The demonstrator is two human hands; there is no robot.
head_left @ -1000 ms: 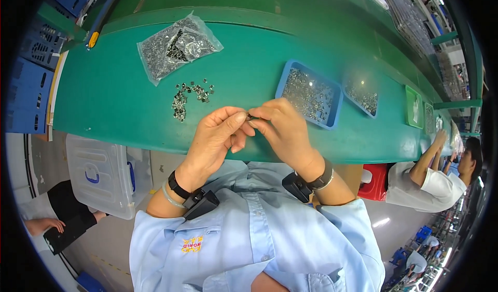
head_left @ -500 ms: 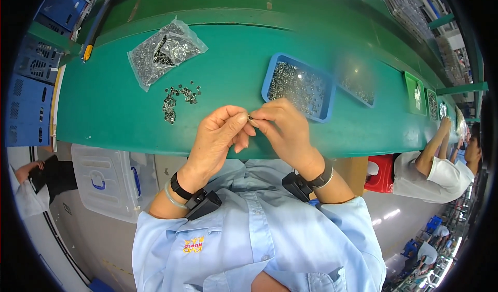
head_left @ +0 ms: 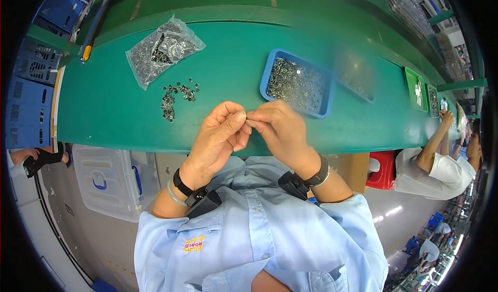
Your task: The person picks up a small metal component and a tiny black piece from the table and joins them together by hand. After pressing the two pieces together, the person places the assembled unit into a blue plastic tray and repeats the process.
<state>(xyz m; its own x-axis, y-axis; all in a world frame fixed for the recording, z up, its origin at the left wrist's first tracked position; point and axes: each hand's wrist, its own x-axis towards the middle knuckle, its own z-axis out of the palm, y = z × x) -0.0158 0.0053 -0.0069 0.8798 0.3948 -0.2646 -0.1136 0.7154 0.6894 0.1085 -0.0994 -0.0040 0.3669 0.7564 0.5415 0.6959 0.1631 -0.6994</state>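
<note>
My left hand (head_left: 224, 131) and my right hand (head_left: 282, 128) meet fingertip to fingertip above the near part of the green table. Both are closed in a pinch on a small metal part (head_left: 247, 118), mostly covered by the fingers. To the left of my hands lies a loose pile of small square dark and silvery parts (head_left: 168, 105). Beyond the pile rests a clear plastic bag (head_left: 148, 58) filled with similar small parts. A blue tray (head_left: 265, 74) holding many small shiny metal pieces sits just past my right hand.
The green tabletop (head_left: 104, 120) runs wide, with a raised ledge behind it. Further right are a blurred second tray (head_left: 358, 87) and a green tray (head_left: 410, 79). A lidded clear plastic box (head_left: 104, 188) stands below the left edge. A co-worker (head_left: 436, 172) sits at the right.
My fingertips have drawn closer together, and less of the small part shows between them. The view has shifted slightly. At far left, another person's hand and dark item have moved.
</note>
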